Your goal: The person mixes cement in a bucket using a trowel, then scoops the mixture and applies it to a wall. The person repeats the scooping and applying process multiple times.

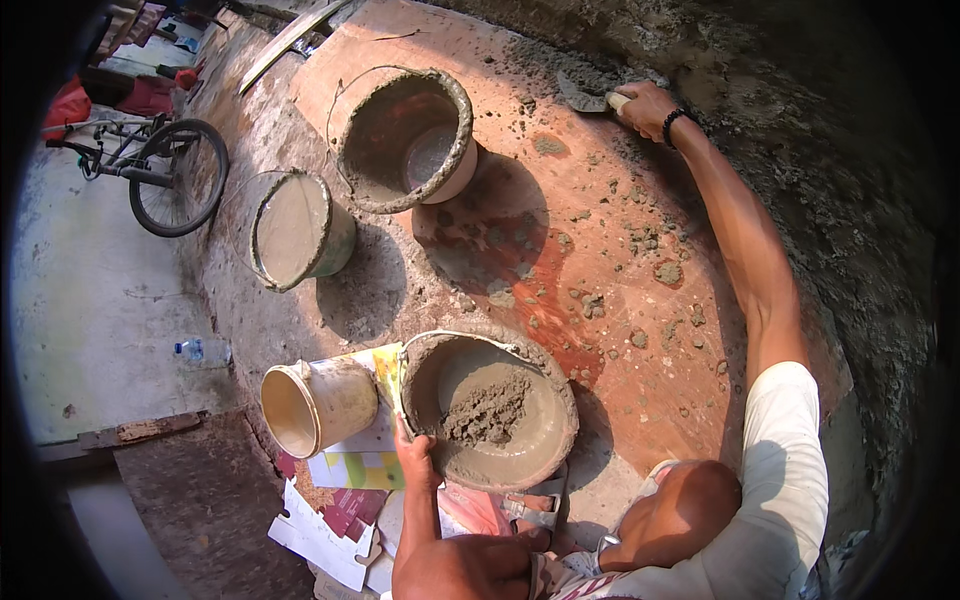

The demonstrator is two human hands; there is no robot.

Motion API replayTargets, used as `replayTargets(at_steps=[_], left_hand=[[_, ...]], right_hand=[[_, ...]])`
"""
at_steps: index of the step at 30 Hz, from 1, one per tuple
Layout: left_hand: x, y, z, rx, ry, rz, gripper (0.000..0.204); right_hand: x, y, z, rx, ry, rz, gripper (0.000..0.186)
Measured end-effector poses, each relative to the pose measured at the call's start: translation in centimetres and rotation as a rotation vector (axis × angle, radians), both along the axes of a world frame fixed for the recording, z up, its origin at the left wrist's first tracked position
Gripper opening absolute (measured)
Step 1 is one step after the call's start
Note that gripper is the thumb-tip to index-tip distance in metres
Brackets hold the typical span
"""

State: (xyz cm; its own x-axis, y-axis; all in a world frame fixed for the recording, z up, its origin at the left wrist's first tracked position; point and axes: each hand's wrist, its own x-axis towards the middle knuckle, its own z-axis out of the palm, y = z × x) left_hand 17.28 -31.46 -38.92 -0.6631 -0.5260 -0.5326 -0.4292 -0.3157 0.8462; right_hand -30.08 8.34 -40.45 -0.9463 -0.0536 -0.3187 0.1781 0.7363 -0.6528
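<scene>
My left hand (416,458) is closed on the left rim of a mortar-caked bucket (548,440), close to where its wire handle meets the side. A lump of wet grey mortar (490,408) lies inside, off the middle. Stretched far out to the upper right, my right hand (648,110) grips the pale handle of a trowel (582,96). The blade is down at a heap of crumbly mortar (598,72) where the reddish board (690,370) meets the rough wall. A dark bracelet circles my right wrist.
A large mortar-coated bucket (458,170) and a smaller one full of grey liquid (290,228) stand beyond. An off-white bucket (308,410) lies tilted on paper and cardboard (325,545). Mortar crumbs dot the board. A bicycle (180,178) and a plastic bottle (203,351) are at left.
</scene>
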Motion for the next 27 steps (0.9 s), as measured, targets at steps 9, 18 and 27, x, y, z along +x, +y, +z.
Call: replayTargets(at_steps=[9, 18, 27], left_hand=[[-0.7, 0.4, 0.5, 0.016, 0.007, 0.023, 0.082], [-0.4, 0.3, 0.4, -0.001, -0.010, -0.007, 0.075], [0.2, -0.5, -0.2, 0.019, 0.041, -0.052, 0.075]], right_hand=[[-1.1, -1.3, -2.2, 0.119, 0.274, -0.106, 0.037], [9.6, -0.6, -0.1, -0.083, 0.536, 0.031, 0.050], [27.7, -2.2, 11.9, -0.258, 0.532, 0.582, 0.045]])
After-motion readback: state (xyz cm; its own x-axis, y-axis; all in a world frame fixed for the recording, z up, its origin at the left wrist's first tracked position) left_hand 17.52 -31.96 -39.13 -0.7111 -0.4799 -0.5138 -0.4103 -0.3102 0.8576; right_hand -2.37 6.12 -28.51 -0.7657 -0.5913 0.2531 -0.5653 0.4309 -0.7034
